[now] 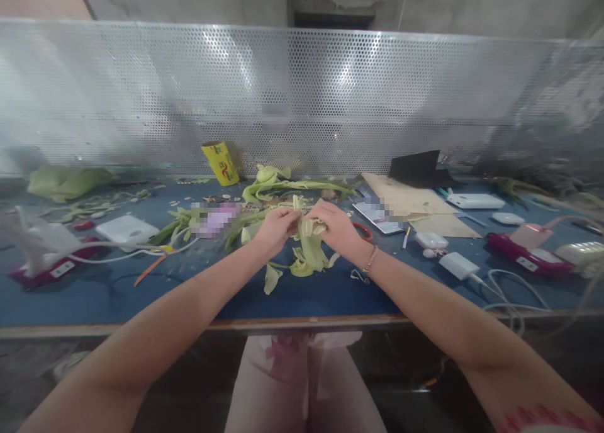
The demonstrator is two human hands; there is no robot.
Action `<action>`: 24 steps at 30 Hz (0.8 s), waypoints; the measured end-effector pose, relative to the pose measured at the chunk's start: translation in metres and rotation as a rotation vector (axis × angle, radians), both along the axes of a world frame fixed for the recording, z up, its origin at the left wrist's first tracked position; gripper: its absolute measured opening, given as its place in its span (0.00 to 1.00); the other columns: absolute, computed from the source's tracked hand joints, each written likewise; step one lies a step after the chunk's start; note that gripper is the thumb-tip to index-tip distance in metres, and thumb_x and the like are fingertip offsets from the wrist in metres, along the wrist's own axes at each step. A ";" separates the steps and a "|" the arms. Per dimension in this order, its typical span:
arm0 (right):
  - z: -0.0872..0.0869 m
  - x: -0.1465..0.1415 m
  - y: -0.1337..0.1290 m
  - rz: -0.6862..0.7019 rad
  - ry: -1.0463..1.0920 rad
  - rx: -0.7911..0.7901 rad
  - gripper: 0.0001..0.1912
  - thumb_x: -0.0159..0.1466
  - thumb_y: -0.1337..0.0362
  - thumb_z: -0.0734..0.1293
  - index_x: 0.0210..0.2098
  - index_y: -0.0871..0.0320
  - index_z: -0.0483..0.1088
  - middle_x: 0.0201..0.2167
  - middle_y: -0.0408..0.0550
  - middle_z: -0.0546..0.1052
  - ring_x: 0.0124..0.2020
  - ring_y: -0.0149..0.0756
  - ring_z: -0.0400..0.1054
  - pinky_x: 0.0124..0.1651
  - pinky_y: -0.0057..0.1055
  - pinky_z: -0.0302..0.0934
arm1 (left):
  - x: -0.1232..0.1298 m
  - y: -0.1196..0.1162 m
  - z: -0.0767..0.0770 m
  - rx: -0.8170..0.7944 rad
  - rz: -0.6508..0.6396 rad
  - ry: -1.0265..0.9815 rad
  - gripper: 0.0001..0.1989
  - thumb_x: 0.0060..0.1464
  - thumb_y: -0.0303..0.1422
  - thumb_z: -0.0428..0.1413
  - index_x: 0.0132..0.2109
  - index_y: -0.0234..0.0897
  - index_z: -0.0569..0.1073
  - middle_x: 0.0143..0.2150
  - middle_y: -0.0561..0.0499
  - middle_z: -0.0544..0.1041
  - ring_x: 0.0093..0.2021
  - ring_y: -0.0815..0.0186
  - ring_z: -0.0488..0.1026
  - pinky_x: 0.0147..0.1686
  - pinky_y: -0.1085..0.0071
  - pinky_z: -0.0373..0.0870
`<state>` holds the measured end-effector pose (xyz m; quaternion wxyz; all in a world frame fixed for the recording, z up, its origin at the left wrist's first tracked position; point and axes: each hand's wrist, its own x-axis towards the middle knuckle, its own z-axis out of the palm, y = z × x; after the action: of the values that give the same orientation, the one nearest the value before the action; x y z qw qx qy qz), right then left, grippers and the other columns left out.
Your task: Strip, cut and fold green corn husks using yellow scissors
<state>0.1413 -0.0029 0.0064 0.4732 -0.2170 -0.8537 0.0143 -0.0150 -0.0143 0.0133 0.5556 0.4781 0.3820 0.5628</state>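
Observation:
A bundle of pale green, husk-like leaves (311, 250) is held between my two hands above the blue table. My left hand (277, 231) pinches its upper left side, thumb and fingertips together. From the right, my right hand (336, 228) curls its fingers round the top of the same bundle. Wide limp leaves hang below the hands toward the tabletop. A loose pale leaf (272, 277) lies at the lower left of the bundle. Behind my hands rests a heap of long green leaves (302, 186). The red handle (362, 231) of some tool shows partly beside my right wrist.
A yellow tube (221, 163) leans near the perforated metal screen (302, 93). A phone (380, 216) and brown cardboard (408, 197) lie right of centre. Purple power strips (531, 257), white chargers (458, 266) and cables occupy both sides. A white box (126, 230) sits left.

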 end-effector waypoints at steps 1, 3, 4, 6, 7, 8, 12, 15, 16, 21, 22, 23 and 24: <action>0.000 0.001 0.000 0.020 -0.007 0.024 0.13 0.56 0.75 0.57 0.33 0.58 0.70 0.32 0.49 0.73 0.38 0.36 0.65 0.44 0.33 0.59 | -0.001 0.001 0.000 0.000 0.012 -0.013 0.16 0.33 0.38 0.66 0.20 0.34 0.68 0.18 0.54 0.67 0.21 0.73 0.64 0.25 0.74 0.65; 0.001 0.002 0.000 0.071 -0.007 0.053 0.11 0.56 0.75 0.58 0.33 0.58 0.70 0.32 0.48 0.73 0.38 0.35 0.65 0.44 0.34 0.59 | -0.003 0.004 -0.001 0.000 0.029 -0.026 0.17 0.33 0.39 0.66 0.20 0.34 0.67 0.18 0.54 0.67 0.21 0.73 0.65 0.25 0.74 0.66; 0.001 0.003 0.000 0.103 -0.004 0.053 0.10 0.56 0.74 0.59 0.33 0.58 0.69 0.32 0.48 0.74 0.37 0.35 0.66 0.44 0.34 0.60 | -0.004 0.006 -0.002 -0.003 0.038 -0.027 0.17 0.33 0.39 0.66 0.21 0.34 0.67 0.19 0.54 0.68 0.21 0.73 0.65 0.26 0.74 0.66; 0.002 0.004 0.002 0.169 0.016 0.023 0.09 0.57 0.73 0.60 0.32 0.57 0.69 0.32 0.47 0.74 0.37 0.34 0.67 0.44 0.34 0.60 | -0.005 0.009 -0.003 -0.021 0.060 -0.024 0.16 0.34 0.40 0.65 0.24 0.34 0.68 0.21 0.53 0.69 0.22 0.72 0.67 0.26 0.73 0.67; 0.002 0.005 0.002 0.197 0.034 -0.006 0.08 0.58 0.72 0.60 0.32 0.57 0.69 0.31 0.47 0.74 0.36 0.34 0.67 0.43 0.33 0.61 | -0.006 0.010 -0.003 -0.032 0.073 -0.023 0.16 0.36 0.39 0.65 0.25 0.33 0.68 0.21 0.53 0.69 0.22 0.71 0.68 0.26 0.73 0.68; 0.003 0.005 0.002 0.218 0.052 -0.042 0.07 0.58 0.72 0.61 0.32 0.57 0.69 0.31 0.47 0.74 0.36 0.34 0.67 0.42 0.33 0.61 | -0.006 0.011 -0.004 -0.044 0.083 -0.024 0.16 0.37 0.39 0.64 0.26 0.33 0.68 0.21 0.53 0.69 0.23 0.71 0.68 0.26 0.73 0.68; 0.004 0.004 0.002 0.181 0.124 -0.190 0.03 0.58 0.65 0.64 0.30 0.57 0.69 0.31 0.47 0.74 0.34 0.34 0.68 0.41 0.32 0.62 | -0.006 0.011 -0.002 -0.070 0.077 -0.038 0.13 0.42 0.36 0.62 0.28 0.33 0.67 0.22 0.54 0.70 0.22 0.72 0.69 0.26 0.74 0.69; 0.002 0.001 0.005 0.024 0.216 -0.323 0.06 0.57 0.62 0.64 0.29 0.58 0.69 0.30 0.46 0.74 0.33 0.34 0.67 0.39 0.33 0.62 | -0.004 0.004 0.003 -0.090 -0.008 -0.061 0.13 0.44 0.38 0.61 0.30 0.33 0.68 0.24 0.53 0.72 0.23 0.73 0.70 0.25 0.75 0.68; 0.001 0.000 0.006 -0.026 0.263 -0.379 0.07 0.56 0.61 0.64 0.29 0.58 0.69 0.30 0.46 0.74 0.32 0.34 0.67 0.38 0.32 0.62 | -0.003 0.000 0.004 -0.098 -0.061 -0.061 0.14 0.43 0.38 0.62 0.31 0.33 0.68 0.25 0.52 0.72 0.23 0.72 0.70 0.25 0.75 0.68; 0.000 0.000 0.013 -0.175 0.400 -0.538 0.11 0.53 0.58 0.65 0.31 0.60 0.70 0.30 0.46 0.76 0.31 0.36 0.68 0.37 0.33 0.62 | 0.003 -0.010 0.003 -0.116 -0.279 0.093 0.17 0.36 0.29 0.65 0.35 0.34 0.69 0.28 0.52 0.75 0.26 0.69 0.74 0.26 0.74 0.70; 0.001 0.000 0.013 -0.184 0.400 -0.543 0.12 0.53 0.57 0.65 0.31 0.60 0.70 0.30 0.46 0.76 0.31 0.36 0.68 0.37 0.33 0.62 | 0.004 -0.010 0.001 -0.126 -0.301 0.130 0.16 0.37 0.28 0.65 0.35 0.33 0.69 0.27 0.52 0.74 0.26 0.68 0.74 0.26 0.74 0.71; 0.002 0.000 0.013 -0.182 0.400 -0.546 0.12 0.53 0.57 0.65 0.31 0.60 0.70 0.30 0.47 0.76 0.31 0.37 0.68 0.37 0.33 0.62 | 0.005 -0.009 -0.002 -0.136 -0.312 0.158 0.15 0.38 0.28 0.64 0.35 0.33 0.68 0.26 0.52 0.74 0.26 0.68 0.74 0.25 0.74 0.71; 0.002 0.000 0.013 -0.175 0.405 -0.548 0.13 0.53 0.57 0.65 0.31 0.60 0.70 0.30 0.47 0.76 0.32 0.37 0.69 0.37 0.33 0.62 | 0.005 -0.008 -0.004 -0.139 -0.311 0.178 0.14 0.40 0.29 0.63 0.34 0.33 0.68 0.26 0.52 0.74 0.25 0.68 0.74 0.24 0.73 0.71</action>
<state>0.1411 0.0098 0.0088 0.5567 -0.4010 -0.6850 0.2451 -0.0101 -0.0226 0.0098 0.6315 0.5400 0.3891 0.3979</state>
